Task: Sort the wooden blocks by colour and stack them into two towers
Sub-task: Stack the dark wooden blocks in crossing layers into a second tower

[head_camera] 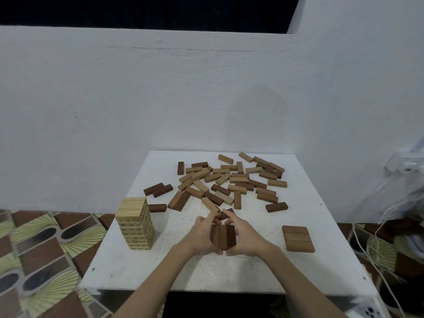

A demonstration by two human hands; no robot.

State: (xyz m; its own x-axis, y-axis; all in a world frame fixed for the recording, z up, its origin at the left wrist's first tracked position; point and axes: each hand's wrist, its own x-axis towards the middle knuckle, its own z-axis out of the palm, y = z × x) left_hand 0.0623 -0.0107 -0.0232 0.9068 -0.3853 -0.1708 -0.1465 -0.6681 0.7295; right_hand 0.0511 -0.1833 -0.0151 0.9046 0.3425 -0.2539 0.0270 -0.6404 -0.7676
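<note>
Two hands, left hand (202, 237) and right hand (244, 237), cupped a dark block stack (223, 236) with curled fingers at the white worktop's (229, 271) centre, between the pale tower (135, 223) and loose blocks (229, 182).

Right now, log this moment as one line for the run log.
hands: left hand and right hand squaring dark blocks | done: light tower | flat row | loose pile

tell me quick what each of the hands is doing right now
Left hand: fingers curled against the left side of the dark block stack, holding it.
Right hand: fingers curled against the stack's right side, holding it.
</note>
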